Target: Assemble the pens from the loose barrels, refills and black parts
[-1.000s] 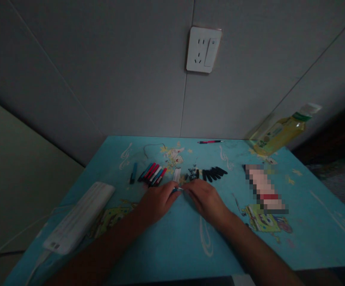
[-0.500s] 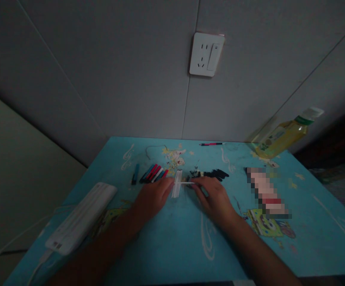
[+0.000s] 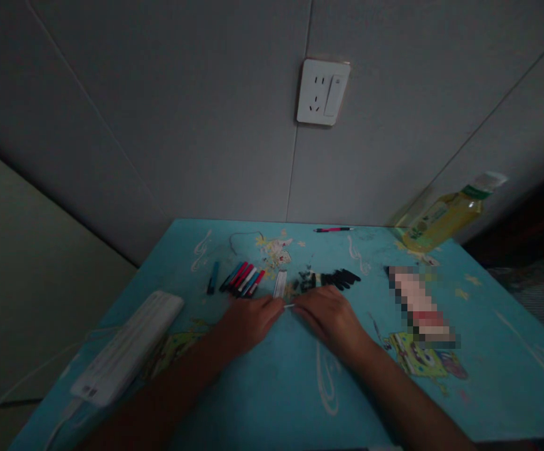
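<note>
Near the middle of the table, my left hand (image 3: 254, 321) and my right hand (image 3: 326, 316) are pinched close together. A thin white stick (image 3: 289, 305) spans the small gap between them, one end in each hand's fingers. Just beyond lies a row of similar white sticks (image 3: 280, 284), partly hidden by my left fingers. Marker barrels in red, blue and white (image 3: 244, 279) are grouped past my left hand, with one blue marker barrel (image 3: 213, 277) a little apart. Several small black pieces (image 3: 342, 278), perhaps caps, lie beyond my right hand.
A white power strip (image 3: 128, 347) with a cord lies at the left. Toward the back right leans a bottle of yellow liquid (image 3: 445, 219). A pixelated flat item (image 3: 420, 304) rests at the right, and a red and black pen (image 3: 333, 230) near the wall.
Both hands have moved slightly nearer to me and closer together with the white stick. More of that stick is now covered by fingers, and the view has tilted a little.
</note>
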### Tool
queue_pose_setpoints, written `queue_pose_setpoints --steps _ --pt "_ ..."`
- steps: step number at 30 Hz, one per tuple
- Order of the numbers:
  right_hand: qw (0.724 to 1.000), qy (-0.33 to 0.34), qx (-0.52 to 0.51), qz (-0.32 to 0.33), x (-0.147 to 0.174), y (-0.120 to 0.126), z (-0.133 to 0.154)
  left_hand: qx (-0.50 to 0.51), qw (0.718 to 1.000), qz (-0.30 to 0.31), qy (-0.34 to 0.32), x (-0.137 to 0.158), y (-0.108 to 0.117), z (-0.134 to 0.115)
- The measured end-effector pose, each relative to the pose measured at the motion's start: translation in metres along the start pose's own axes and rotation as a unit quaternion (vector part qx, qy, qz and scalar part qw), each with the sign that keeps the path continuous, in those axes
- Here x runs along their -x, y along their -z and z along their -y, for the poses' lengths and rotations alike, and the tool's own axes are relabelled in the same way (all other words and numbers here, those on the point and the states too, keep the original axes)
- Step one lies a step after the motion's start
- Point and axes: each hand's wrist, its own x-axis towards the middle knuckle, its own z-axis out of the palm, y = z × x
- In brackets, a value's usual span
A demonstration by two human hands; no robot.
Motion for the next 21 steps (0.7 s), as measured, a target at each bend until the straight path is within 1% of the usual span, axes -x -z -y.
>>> queue_pose_setpoints --steps 3,5,12,15,21 --pt "0.999 -0.048 -0.009 -0.023 0.0 0.002 -0.003 0.0 1.0 -0.012 0.018 0.0 0.003 0.005" --pt "0.998 -0.057 -0.015 -0.018 0.0 0.003 -0.006 -0.002 1.0 -0.011 0.017 0.0 0.003 0.006" --pt "0.998 -0.035 -0.037 0.021 -0.001 0.001 0.0 0.014 0.999 0.034 0.008 0.002 0.002 -0.004" --pt "0.998 -0.038 -0.043 0.032 -0.001 0.003 0.003 0.006 1.0 0.029 0.007 0.002 0.003 -0.005" --pt "0.997 -0.05 -0.043 0.031 -0.002 0.006 0.004 -0.008 1.0 0.02 -0.005 0.002 0.002 -0.002"
